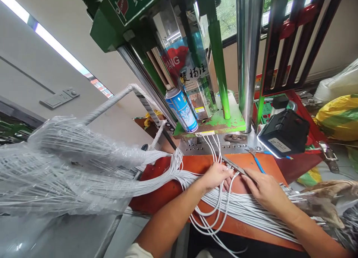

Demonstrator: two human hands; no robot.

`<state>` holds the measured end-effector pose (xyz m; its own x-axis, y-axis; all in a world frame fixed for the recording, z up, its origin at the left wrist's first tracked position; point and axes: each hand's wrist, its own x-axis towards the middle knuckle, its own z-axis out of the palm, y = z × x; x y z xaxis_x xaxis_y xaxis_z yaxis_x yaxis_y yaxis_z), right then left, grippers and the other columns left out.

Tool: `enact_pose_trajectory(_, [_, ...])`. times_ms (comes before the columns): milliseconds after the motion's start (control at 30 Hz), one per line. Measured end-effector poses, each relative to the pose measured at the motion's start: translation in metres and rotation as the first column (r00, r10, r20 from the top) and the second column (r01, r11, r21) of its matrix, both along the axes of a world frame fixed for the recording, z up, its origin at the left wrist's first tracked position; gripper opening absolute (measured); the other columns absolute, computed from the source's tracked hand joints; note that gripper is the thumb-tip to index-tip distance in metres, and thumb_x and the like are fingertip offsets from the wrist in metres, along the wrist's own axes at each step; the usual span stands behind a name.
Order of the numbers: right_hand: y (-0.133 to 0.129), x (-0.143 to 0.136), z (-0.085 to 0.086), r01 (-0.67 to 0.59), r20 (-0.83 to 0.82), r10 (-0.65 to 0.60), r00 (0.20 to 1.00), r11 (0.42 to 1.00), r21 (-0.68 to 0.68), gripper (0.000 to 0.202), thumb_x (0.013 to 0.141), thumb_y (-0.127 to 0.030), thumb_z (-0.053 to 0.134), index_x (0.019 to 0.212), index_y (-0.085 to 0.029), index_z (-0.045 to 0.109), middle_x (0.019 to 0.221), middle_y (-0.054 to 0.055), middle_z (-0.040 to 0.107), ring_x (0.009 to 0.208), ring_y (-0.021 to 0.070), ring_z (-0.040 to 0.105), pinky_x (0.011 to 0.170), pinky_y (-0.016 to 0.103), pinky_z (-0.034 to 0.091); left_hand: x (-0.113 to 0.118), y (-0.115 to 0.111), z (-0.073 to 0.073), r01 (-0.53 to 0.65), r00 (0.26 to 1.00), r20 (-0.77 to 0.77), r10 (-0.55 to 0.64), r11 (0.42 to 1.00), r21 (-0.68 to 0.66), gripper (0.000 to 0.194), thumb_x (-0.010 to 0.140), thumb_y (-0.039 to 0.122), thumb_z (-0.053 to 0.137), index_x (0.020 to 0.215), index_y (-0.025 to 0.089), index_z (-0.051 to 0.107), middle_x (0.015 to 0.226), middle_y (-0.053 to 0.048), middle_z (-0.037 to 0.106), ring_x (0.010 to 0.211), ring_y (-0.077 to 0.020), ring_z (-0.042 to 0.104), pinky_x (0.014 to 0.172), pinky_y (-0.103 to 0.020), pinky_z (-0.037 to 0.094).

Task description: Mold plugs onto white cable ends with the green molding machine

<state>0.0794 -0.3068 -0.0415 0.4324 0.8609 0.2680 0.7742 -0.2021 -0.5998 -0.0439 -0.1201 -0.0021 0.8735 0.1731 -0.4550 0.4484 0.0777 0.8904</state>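
Observation:
My left hand (218, 176) is closed, pinching the end of a white cable (229, 198) beside a narrow metal mould bar (233, 164). The fingers of my right hand (264, 189) are wrapped round the right end of that bar. Several white cables loop down from the bar in front of my left wrist, and others run from its far side toward the green press (232, 125). Below both hands lies a thick bundle of white cables (251, 212) across the orange tabletop (165, 200). The connector ends at my left fingertips are partly hidden.
A blue spray can (181, 110) stands on the press plate. Blue-handled pliers (258, 163) lie right of the bar, near a black box-shaped lamp (285, 133). Plastic-wrapped cables (84, 150) hang over a rack at left. Yellow bags (339, 114) sit at far right.

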Motion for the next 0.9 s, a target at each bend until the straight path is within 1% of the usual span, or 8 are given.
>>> enact_pose_trajectory(100, [-0.001, -0.003, -0.001, 0.079, 0.011, -0.079, 0.997, 0.997, -0.004, 0.036, 0.109, -0.044, 0.036, 0.117, -0.024, 0.065, 0.107, 0.006, 0.074, 0.09, 0.0253, 0.07, 0.078, 0.037, 0.05, -0.008, 0.005, -0.002, -0.149, 0.988, 0.043, 0.145, 0.982, 0.113, 0.053, 0.089, 0.064, 0.06, 0.094, 0.011, 0.062, 0.058, -0.002, 0.062, 0.043, -0.0133, 0.059, 0.041, -0.02, 0.041])
enact_pose_trajectory(200, [-0.001, -0.004, 0.001, 0.093, 0.017, -0.094, 0.995, 0.996, 0.016, 0.035, 0.109, -0.044, 0.037, 0.116, -0.023, 0.065, 0.109, 0.006, 0.074, 0.092, 0.0255, 0.07, 0.079, 0.037, 0.05, -0.013, 0.009, -0.005, -0.26, 0.966, 0.054, 0.254, 0.95, 0.171, 0.039, 0.094, 0.053, 0.056, 0.1, 0.015, 0.058, 0.051, 0.009, 0.049, 0.033, -0.0058, 0.04, 0.037, -0.015, 0.029])
enact_pose_trajectory(267, [0.0, -0.003, 0.002, 0.084, 0.009, -0.084, 0.996, 0.996, 0.013, 0.035, 0.109, -0.044, 0.037, 0.116, -0.024, 0.065, 0.107, 0.006, 0.074, 0.092, 0.025, 0.07, 0.08, 0.037, 0.05, -0.012, 0.01, -0.006, -0.259, 0.966, 0.034, 0.257, 0.951, 0.167, 0.031, 0.093, 0.047, 0.058, 0.094, 0.017, 0.057, 0.05, 0.01, 0.046, 0.032, -0.0046, 0.036, 0.036, -0.015, 0.026])
enact_pose_trajectory(433, [0.001, -0.002, 0.005, 0.033, 0.013, -0.033, 0.999, 0.999, -0.007, 0.037, 0.109, -0.044, 0.036, 0.108, -0.023, 0.066, 0.101, 0.008, 0.074, 0.086, 0.0246, 0.07, 0.077, 0.036, 0.051, -0.003, 0.011, 0.001, -0.189, 0.981, -0.032, 0.194, 0.976, 0.111, 0.027, 0.087, 0.04, 0.066, 0.078, 0.015, 0.059, 0.051, 0.005, 0.052, 0.034, -0.0063, 0.044, 0.037, -0.016, 0.029])
enact_pose_trajectory(600, [0.0, 0.001, 0.007, -0.021, 0.01, 0.021, 1.0, 1.0, 0.014, 0.036, 0.108, -0.042, 0.039, 0.117, -0.022, 0.067, 0.111, 0.009, 0.075, 0.093, 0.0248, 0.072, 0.082, 0.036, 0.053, 0.006, 0.012, 0.011, -0.125, 0.988, -0.088, 0.125, 0.992, 0.009, 0.031, 0.085, 0.039, 0.069, 0.07, 0.016, 0.054, 0.048, 0.008, 0.042, 0.034, -0.0028, 0.032, 0.036, -0.016, 0.021])
enact_pose_trajectory(700, [-0.001, 0.003, 0.007, -0.027, 0.012, 0.027, 1.0, 0.999, 0.038, 0.035, 0.108, -0.042, 0.039, 0.118, -0.022, 0.066, 0.114, 0.008, 0.075, 0.094, 0.0248, 0.072, 0.081, 0.036, 0.053, 0.01, 0.007, 0.01, -0.167, 0.983, -0.074, 0.167, 0.986, 0.011, 0.032, 0.088, 0.038, 0.067, 0.07, 0.016, 0.053, 0.049, 0.008, 0.043, 0.035, -0.0032, 0.033, 0.037, -0.017, 0.022])
enact_pose_trajectory(800, [-0.001, 0.005, 0.007, -0.053, 0.009, 0.053, 0.999, 0.997, 0.052, 0.033, 0.108, -0.042, 0.04, 0.119, -0.023, 0.065, 0.113, 0.006, 0.075, 0.092, 0.0231, 0.072, 0.08, 0.034, 0.053, 0.013, -0.001, 0.006, -0.253, 0.966, -0.032, 0.256, 0.964, 0.083, 0.032, 0.094, 0.037, 0.061, 0.071, 0.015, 0.055, 0.047, 0.007, 0.046, 0.032, -0.004, 0.034, 0.036, -0.018, 0.023])
enact_pose_trajectory(900, [-0.002, 0.006, 0.004, -0.073, 0.018, 0.072, 0.997, 0.996, 0.055, 0.033, 0.108, -0.042, 0.042, 0.122, -0.024, 0.064, 0.113, 0.005, 0.076, 0.091, 0.0225, 0.073, 0.079, 0.034, 0.054, 0.013, -0.003, 0.001, -0.284, 0.957, -0.017, 0.289, 0.949, 0.14, 0.035, 0.095, 0.036, 0.062, 0.068, 0.015, 0.056, 0.044, 0.006, 0.048, 0.03, -0.0045, 0.037, 0.035, -0.017, 0.024])
